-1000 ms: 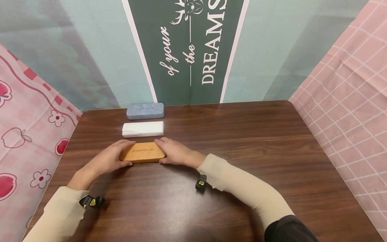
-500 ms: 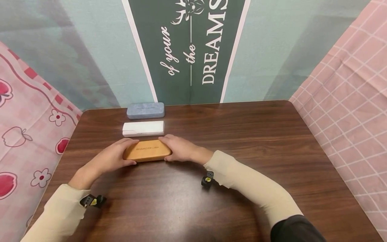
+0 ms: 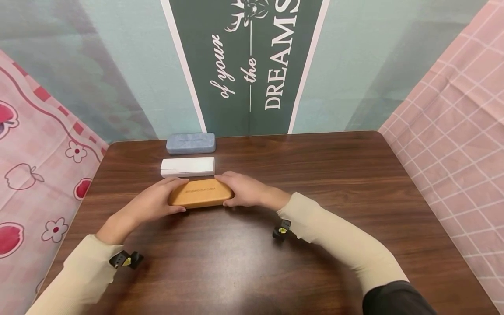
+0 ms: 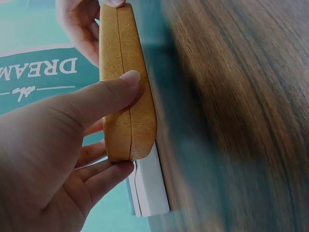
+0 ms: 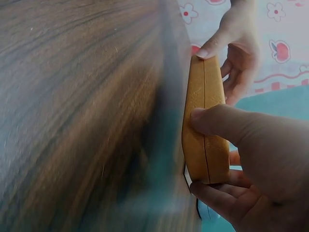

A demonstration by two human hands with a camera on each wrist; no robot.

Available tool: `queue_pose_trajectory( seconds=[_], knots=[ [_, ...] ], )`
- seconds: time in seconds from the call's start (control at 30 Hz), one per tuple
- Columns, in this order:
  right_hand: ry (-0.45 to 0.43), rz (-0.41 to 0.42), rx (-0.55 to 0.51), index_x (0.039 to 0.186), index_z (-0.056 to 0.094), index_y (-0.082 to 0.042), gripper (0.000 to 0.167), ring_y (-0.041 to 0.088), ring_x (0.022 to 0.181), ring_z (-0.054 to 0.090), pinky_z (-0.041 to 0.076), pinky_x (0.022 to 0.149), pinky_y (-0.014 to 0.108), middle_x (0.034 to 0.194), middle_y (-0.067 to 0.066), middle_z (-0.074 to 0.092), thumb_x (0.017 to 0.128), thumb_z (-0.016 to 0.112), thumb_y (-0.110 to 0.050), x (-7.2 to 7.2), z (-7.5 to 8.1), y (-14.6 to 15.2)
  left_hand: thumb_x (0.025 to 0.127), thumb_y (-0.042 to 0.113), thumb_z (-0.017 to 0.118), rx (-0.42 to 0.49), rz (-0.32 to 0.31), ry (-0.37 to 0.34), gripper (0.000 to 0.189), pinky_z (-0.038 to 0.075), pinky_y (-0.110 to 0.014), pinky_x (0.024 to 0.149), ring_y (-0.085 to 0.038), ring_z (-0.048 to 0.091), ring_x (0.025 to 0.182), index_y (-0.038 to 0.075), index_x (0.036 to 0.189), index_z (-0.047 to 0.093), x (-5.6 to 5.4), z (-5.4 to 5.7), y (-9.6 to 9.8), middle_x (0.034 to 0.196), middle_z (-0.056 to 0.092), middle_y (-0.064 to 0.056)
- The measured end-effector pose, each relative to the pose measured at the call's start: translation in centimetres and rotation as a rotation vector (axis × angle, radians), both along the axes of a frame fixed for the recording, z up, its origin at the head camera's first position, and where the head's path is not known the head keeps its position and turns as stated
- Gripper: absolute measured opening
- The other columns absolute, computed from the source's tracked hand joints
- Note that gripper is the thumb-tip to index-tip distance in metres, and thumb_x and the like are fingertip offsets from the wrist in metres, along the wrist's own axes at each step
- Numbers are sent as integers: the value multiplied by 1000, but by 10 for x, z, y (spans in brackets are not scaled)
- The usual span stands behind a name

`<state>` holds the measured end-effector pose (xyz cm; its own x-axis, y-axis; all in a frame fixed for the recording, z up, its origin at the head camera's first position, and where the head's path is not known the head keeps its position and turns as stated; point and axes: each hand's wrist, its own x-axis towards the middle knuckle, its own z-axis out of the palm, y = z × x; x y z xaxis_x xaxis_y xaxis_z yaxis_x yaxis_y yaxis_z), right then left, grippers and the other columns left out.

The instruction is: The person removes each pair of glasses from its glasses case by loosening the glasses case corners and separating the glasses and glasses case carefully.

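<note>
An orange glasses case with dark lettering on its lid is held between both hands near the table's left half. My left hand grips its left end, thumb on the near side and fingers behind. At the opposite end, my right hand holds it the same way. In the left wrist view the long side of the orange case shows a lid seam, with the left thumb pressed across it. The right wrist view shows the right thumb on that same side of the case; the lid is closed.
Just behind the orange case lies a white case, and beyond it a blue case near the back edge. Brown wooden table extends to the right. Patterned cloths hang at the back and both sides.
Both hands have carried the orange case to the right and slightly toward the back, still gripping its ends. The white and blue cases have stayed in place.
</note>
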<state>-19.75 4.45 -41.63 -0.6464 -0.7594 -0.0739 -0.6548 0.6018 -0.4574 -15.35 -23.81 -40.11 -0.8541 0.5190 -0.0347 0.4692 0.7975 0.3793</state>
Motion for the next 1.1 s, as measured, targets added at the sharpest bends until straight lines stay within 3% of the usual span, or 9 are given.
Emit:
queue_pose_trajectory(
  seconds=[0.5,1.1],
  knots=[
    [-4,29,18,151,41,4,83,28,134,50,38,115,38,146,20,52,86,82,-24,-7,5,32,82,23,87,-15,-20,2,75,44,-55,106,-40,54,128,-4,143,53,-5,4,30,139,55,-27],
    [-16,0,15,152,43,1,80,30,134,51,39,114,43,145,20,52,86,83,-24,-8,0,80,80,27,88,-16,-76,66,77,45,-49,106,-37,56,127,-5,142,54,-12,-5,73,138,57,-25]
  ],
)
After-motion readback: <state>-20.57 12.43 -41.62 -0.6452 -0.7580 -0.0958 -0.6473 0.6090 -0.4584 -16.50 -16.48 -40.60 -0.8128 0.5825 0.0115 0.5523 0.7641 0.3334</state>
